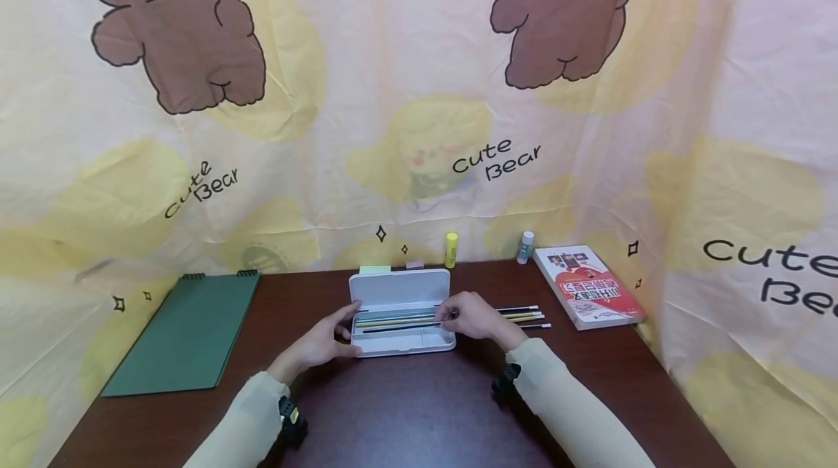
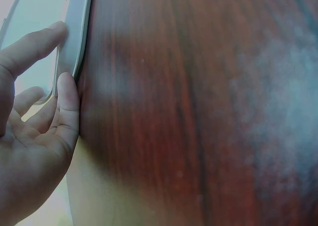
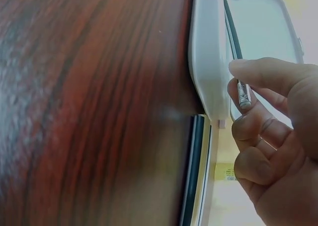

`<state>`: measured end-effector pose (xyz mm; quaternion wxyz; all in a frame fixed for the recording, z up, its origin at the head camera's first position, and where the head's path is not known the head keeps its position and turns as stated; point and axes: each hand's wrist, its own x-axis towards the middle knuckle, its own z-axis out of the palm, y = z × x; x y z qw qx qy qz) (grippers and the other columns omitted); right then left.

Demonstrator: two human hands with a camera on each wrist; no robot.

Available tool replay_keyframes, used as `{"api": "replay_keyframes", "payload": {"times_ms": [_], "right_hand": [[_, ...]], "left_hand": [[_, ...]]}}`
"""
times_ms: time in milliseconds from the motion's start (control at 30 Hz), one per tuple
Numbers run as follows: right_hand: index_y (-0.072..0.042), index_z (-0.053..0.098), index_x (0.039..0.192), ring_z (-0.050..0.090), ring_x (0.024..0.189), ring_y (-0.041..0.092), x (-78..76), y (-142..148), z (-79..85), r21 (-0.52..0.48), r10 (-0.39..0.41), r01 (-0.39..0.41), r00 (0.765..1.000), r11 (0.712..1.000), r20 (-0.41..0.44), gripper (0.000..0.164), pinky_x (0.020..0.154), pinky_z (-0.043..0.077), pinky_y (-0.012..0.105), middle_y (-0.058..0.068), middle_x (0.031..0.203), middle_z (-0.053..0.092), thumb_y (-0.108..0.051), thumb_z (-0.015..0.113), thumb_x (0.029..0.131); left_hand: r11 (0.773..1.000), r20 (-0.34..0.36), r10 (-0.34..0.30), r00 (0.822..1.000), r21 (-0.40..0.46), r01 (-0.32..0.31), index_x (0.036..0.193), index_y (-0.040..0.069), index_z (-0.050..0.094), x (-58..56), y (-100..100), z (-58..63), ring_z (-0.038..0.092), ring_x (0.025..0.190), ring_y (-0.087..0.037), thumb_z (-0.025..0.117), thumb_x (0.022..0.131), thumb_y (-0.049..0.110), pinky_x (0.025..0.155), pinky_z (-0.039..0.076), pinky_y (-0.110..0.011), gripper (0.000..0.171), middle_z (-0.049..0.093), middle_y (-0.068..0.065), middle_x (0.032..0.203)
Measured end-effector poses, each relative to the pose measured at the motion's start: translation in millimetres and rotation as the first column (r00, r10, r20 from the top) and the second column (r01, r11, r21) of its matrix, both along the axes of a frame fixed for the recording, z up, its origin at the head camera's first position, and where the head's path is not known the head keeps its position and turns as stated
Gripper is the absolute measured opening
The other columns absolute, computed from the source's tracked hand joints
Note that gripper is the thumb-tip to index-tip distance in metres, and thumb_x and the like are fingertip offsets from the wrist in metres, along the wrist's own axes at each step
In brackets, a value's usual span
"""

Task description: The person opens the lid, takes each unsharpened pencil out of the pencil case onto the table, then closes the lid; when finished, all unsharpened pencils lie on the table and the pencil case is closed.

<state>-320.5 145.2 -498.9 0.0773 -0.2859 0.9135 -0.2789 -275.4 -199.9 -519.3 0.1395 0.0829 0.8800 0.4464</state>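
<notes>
In the right wrist view, the lower edge cuts off the pencils point(image 3: 192, 171) on the table point(image 3: 109, 112), and the far end of the pinched pencil point(image 3: 235, 39) I cannot see. In the head view, the right hand point(image 1: 473, 314) covers part of those pencils. The left hand point(image 1: 318, 340) hides a little of the pencil case point(image 1: 401, 287). The label on the white-capped tube point(image 1: 524, 250) is too small for me to read. On the curtain point(image 1: 347, 31), the upper edge cuts both bears point(image 1: 203, 46) at the head, and the right edge cuts some words point(image 1: 780, 290).
</notes>
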Motion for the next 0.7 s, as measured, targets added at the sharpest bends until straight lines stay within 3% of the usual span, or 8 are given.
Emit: {"api": "replay_keyframes", "payload": {"times_ms": [367, 700], "right_hand": [[-0.017, 0.078, 0.095, 0.061, 0.085, 0.013, 5.4, 22.8, 6.8, -0.032, -0.039, 0.039, 0.999, 0.999, -0.018, 0.009, 0.080, 0.049, 0.034, -0.008, 0.093, 0.075, -0.012, 0.074, 0.088], [-0.020, 0.077, 0.097, 0.058, 0.085, 0.013, 7.5, 56.2, 12.6, -0.035, -0.101, 0.101, 0.995, 0.994, 0.006, 0.010, 0.081, 0.047, 0.034, -0.010, 0.089, 0.072, -0.015, 0.073, 0.090]], "left_hand": [[1.000, -0.008, -0.012, 1.000, -0.009, 0.012, 0.155, 0.032, 0.035, 1.4, -0.9, -0.4, 0.052, 0.104, -0.022, 0.087, 0.077, 0.023, 0.080, 0.044, -0.033, 0.095, 0.051, -0.004, 0.144], [1.000, -0.017, -0.029, 0.999, 0.001, 0.029, 0.156, 0.030, 0.033, 0.7, -1.6, -0.4, 0.052, 0.103, -0.021, 0.086, 0.078, 0.020, 0.081, 0.043, -0.032, 0.094, 0.050, -0.005, 0.147]]}}
